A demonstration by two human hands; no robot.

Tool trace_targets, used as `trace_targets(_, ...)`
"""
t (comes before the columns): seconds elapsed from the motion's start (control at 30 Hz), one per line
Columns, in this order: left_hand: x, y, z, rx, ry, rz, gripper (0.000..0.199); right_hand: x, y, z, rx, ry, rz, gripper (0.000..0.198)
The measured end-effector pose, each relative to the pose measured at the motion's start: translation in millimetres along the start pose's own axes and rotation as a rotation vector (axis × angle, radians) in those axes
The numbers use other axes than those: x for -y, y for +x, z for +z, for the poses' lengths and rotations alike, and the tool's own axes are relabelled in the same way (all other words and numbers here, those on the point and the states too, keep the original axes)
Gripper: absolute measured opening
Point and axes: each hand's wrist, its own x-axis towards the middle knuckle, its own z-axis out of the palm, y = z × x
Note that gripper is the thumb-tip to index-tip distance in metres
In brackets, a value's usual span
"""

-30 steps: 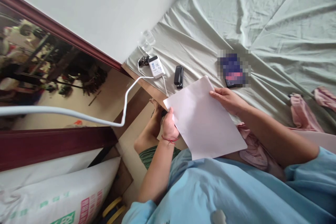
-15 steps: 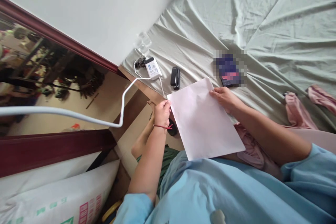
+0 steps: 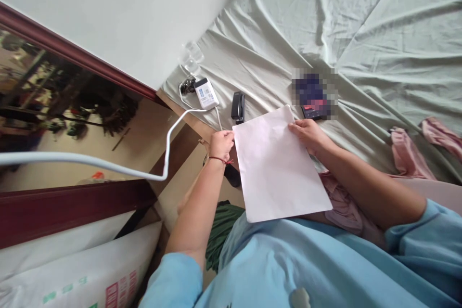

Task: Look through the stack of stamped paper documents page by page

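- White sack (image 3: 83, 245), well left of the left fingers (image 3: 228, 135), is showing red and green characters, too cut off and soft for reading.
- White cable (image 3: 90, 159) is stretching left of those fingers toward a white box (image 3: 207, 94) just beyond them; a snagging hand could be dragging both. The box's label is carrying print too small for reading.
- Left hand (image 3: 221, 147) is pinching the paper (image 3: 277, 168) at its far left corner; so slim a hold could be slipping.
- Black stapler (image 3: 237, 107) is lying just beyond the left fingertips, showing no legible brand; the sheet's edge could be nudging it.
- Paper is spanning between both hands' fingers, its face showing no writing; uneven pulling could be creasing it.
- Right hand (image 3: 312, 137) is gripping the right edge, thumb on top.
- Phone (image 3: 311, 98) is lying just beyond the right fingers, pixelation hiding any text; knuckles could be bumping it.
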Motion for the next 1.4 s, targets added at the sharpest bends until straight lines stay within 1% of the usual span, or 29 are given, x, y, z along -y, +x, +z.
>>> trace_targets(0.2,-6.6,7.2,3.0,-0.015,0.038,-0.022,0.007,5.8,-1.8,3.1,0.002,0.072,0.019,0.023)
trace_targets(0.4,-13.4,13.5,3.4,0.005,0.023,-0.083,0.019,4.9,1.4,4.6,-0.002,0.063,0.004,0.022)
trace_targets(0.6,-15.8,20.8,5.8,0.001,0.02,-0.059,0.021,6.1,1.3,4.7,-0.015,0.069,0.017,0.021)
trace_targets(0.7,-15.8,25.5,8.9,0.002,0.018,-0.06,0.019,8.0,0.6,5.0,-0.016,0.069,0.016,0.019)
trace_targets(0.77,-14.3,29.4,10.9,0.004,0.029,-0.06,0.016,7.8,0.9,4.5,-0.023,0.044,0.005,0.019)
trace_targets(0.83,-10.8,34.0,12.2,0.004,0.056,-0.031,0.014,5.7,1.8,3.2,-0.034,-0.013,-0.026,0.022)
trace_targets(0.9,-5.7,38.5,11.9,-0.003,0.122,0.045,0.011,2.3,3.0,1.3,-0.058,-0.1,-0.078,0.025)
trace_targets(0.97,-0.6,41.6,10.1,-0.028,0.231,0.159,0.01,-1.3,4.2,-0.4,-0.093,-0.192,-0.143,0.029)
trace_targets(1.1,4.4,38.6,4.1,-0.138,0.507,0.372,0.008,-5.3,4.7,-1.5,-0.143,-0.329,-0.241,0.032)
trace_targets(1.13,4.6,36.0,2.7,-0.172,0.551,0.421,0.013,-5.5,4.5,-1.4,-0.15,-0.355,-0.252,0.032)
trace_targets(1.2,4.9,30.1,0.4,-0.219,0.589,0.557,0.032,-5.4,4.1,-1.1,-0.157,-0.39,-0.259,0.033)
trace_targets(1.23,5.3,27.4,-0.6,-0.219,0.593,0.643,0.041,-5.4,3.8,-1.0,-0.158,-0.395,-0.259,0.034)
trace_targets(1.3,7.3,24.0,-1.8,-0.168,0.61,0.807,0.052,-5.4,3.6,-1.0,-0.155,-0.384,-0.26,0.035)
trace_targets(1.33,8.9,23.4,-2.2,-0.13,0.623,0.862,0.054,-5.6,3.5,-1.0,-0.152,-0.375,-0.262,0.035)
trace_targets(1.4,13.1,23.9,-2.2,-0.073,0.643,0.914,0.056,-6.2,3.7,-1.3,-0.149,-0.361,-0.261,0.033)
